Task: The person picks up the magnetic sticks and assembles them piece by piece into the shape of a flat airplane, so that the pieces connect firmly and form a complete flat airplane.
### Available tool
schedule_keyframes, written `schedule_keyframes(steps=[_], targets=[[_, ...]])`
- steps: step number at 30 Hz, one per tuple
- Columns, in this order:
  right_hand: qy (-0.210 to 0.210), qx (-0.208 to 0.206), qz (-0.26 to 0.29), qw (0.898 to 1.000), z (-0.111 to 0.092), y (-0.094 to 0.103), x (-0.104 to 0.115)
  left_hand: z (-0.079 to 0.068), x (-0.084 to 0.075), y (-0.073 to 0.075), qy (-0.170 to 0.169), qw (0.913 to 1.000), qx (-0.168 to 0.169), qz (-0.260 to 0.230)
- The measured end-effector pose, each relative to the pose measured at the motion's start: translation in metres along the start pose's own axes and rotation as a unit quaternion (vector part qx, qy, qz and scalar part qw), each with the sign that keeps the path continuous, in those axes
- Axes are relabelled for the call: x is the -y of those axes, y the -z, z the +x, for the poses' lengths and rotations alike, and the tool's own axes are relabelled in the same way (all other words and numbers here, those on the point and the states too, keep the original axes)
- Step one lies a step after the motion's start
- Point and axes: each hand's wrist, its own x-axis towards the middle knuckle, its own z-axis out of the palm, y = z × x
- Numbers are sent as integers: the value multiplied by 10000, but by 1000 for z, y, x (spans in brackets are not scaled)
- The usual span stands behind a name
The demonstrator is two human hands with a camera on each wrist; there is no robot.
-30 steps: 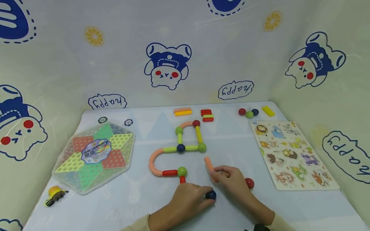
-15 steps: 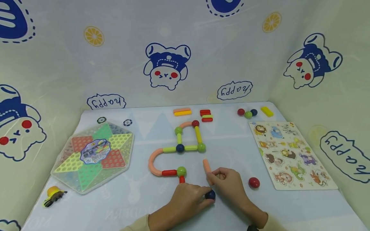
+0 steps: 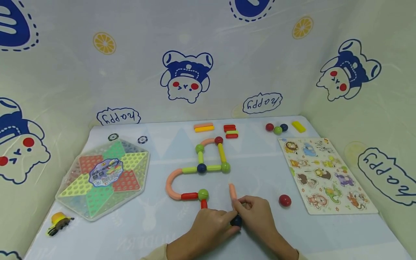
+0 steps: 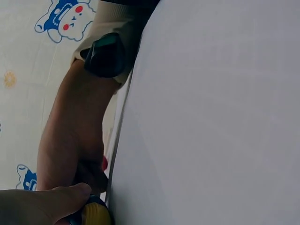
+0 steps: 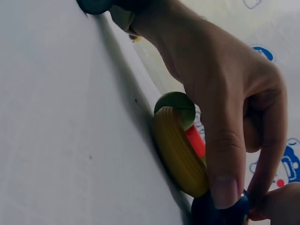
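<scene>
My left hand (image 3: 212, 225) grips a navy ball (image 3: 236, 221) low in the middle of the table. In the right wrist view its thumb lies on that ball, and a curved yellow rod (image 5: 176, 150) runs from the ball towards a green ball (image 5: 176, 105). My right hand (image 3: 260, 216) pinches a peach rod (image 3: 232, 190), whose lower end comes right at the navy ball. Beyond the left hand lies a joined figure of rods and balls, with a red rod (image 3: 204, 204) passing out of sight behind the knuckles. The left hand hides the yellow rod in the head view.
A red ball (image 3: 285, 200) lies right of the hands, beside an animal picture board (image 3: 305, 202). On the left are a hexagonal Chinese checkers board (image 3: 74, 191) and a small yellow-and-black toy (image 3: 59, 223). Spare rods (image 3: 204, 129) and balls (image 3: 277, 130) lie at the back.
My right hand has moved down and towards the left hand, bringing the peach rod to the navy ball. The left hand has stayed nearly still.
</scene>
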Motion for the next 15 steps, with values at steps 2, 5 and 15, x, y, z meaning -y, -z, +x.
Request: schedule_keyframes(steps=[2,5,15], targets=[[-56,17,-24,10000,0,1,0,0,0,0,-18,10000,24,47],[-172,111,90,9997,-1,3,1,1,-1,1,-60,10000,47,63],[-47,497,507,9975,-2,6,5,0,-1,0,-300,9994,31,191]])
